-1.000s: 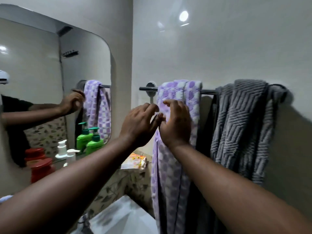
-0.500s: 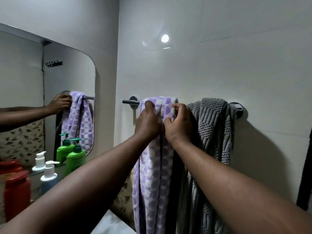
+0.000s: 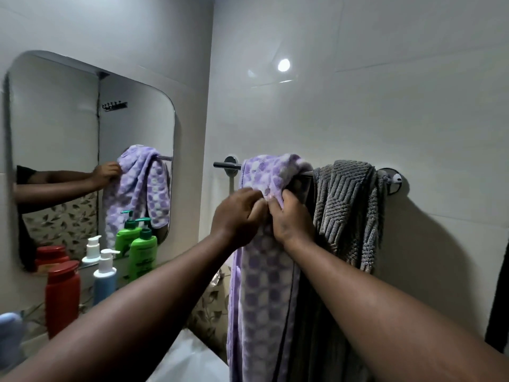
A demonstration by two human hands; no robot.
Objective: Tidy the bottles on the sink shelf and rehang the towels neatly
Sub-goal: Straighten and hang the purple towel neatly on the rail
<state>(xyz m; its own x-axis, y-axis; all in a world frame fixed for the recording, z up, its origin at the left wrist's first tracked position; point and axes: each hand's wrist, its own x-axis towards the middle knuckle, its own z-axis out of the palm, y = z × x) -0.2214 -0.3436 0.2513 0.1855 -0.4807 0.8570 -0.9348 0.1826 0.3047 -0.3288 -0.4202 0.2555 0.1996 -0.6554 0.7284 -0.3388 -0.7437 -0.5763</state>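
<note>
Fingers of both hands are pinched shut on the purple towel (image 3: pixel 272 172) at the middle of the frame, just under the rail (image 3: pixel 227 165). I have my left hand (image 3: pixel 237 213) curled into the front layer, and my right hand (image 3: pixel 292 219) touching it knuckle to knuckle, its fingertips (image 3: pixel 272 201) dug into the same fold. I judge I hold them this close because I am gathering or straightening one bunched spot, not spreading the cloth wide.

That towel hangs over the left part of the rail and falls down to the bottom edge of the frame. Its top looks lumpy, bulging to the right where it meets the grey towel (image 3: pixel 347 210), which hangs just beside it in the centre right and seems thickly bunched too. Between the two I see a dark strip of cloth; I cannot tell what it belongs to.

At the lower left, the bottles stand in a loose row under the mirror (image 3: pixel 55 133): a red bottle (image 3: pixel 62 299), a blue pump bottle (image 3: pixel 104 277) and a green pump bottle (image 3: pixel 143 253), all upright and close together. Whether they are arranged as wanted I cannot judge.

My guess is the towel step is under way, with the grey one not yet smoothed. A hard pull here could drag the purple cloth off the rail, so I would tug lightly.
</note>
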